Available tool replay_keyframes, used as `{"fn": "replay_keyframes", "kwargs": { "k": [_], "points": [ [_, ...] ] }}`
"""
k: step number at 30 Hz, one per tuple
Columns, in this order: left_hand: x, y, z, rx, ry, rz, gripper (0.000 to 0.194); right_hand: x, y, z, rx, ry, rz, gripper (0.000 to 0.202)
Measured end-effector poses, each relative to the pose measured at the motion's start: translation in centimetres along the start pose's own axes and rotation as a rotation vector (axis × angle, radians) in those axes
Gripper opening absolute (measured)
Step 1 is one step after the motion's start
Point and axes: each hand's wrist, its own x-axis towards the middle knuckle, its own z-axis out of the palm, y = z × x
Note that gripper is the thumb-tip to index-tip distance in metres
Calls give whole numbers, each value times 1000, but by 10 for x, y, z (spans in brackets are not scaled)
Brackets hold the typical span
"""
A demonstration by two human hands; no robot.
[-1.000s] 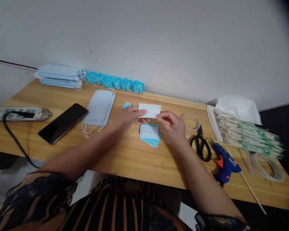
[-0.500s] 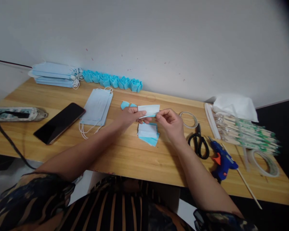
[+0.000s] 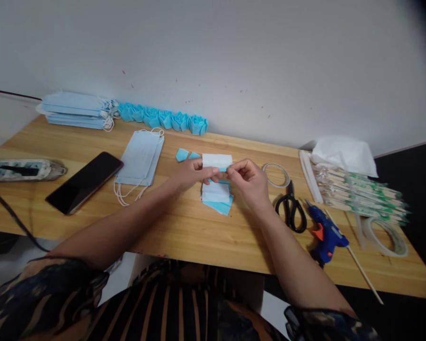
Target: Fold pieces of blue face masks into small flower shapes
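Note:
Between both hands, just above the table, is a piece of mask fabric [image 3: 217, 160], white with a blue strip showing along its near edge. My left hand [image 3: 195, 173] pinches it from the left, thumb on top and fingers beneath. At its near right corner, my right hand [image 3: 249, 177] pinches the edge between thumb and fingertips. Below them lies a small pile of cut fabric pieces [image 3: 216, 193], white over light blue. Beyond my left hand rest small blue fabric pieces [image 3: 182, 155], partly hidden by it.
Face masks [image 3: 138, 156] and a phone [image 3: 84, 182] lie left; stacked masks [image 3: 74, 110] and blue fabric roses [image 3: 163, 118] line the wall. To the right are a tape ring [image 3: 287, 176], scissors [image 3: 296, 215], a glue gun [image 3: 326, 239] and wrapped sticks [image 3: 362, 194]. A power strip [image 3: 49, 169] sits far left.
The fabric's near edge has been turned up, showing more blue. My left thumb has slid right along that edge, and my right fingertips have shifted slightly left. The whole view has moved slightly.

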Motion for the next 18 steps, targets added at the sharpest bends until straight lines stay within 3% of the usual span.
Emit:
{"fn": "replay_keyframes", "kwargs": {
  "k": [5, 8, 12, 18],
  "points": [
    [1, -2, 0, 10, -21, -8, 35, -1, 1, 0, 66, -1, 34, 18],
    [2, -2, -1, -105, -34, -10, 38, -1, -2, 0, 90, -1, 25, 18],
    [5, 0, -5, -331, -78, -21, 53, -2, -5, -3, 32, -28, -47, 16],
    [5, -3, -9, -233, -57, -43, 48, -1, -3, -9, -126, -150, -208, 7]
  ]
}}
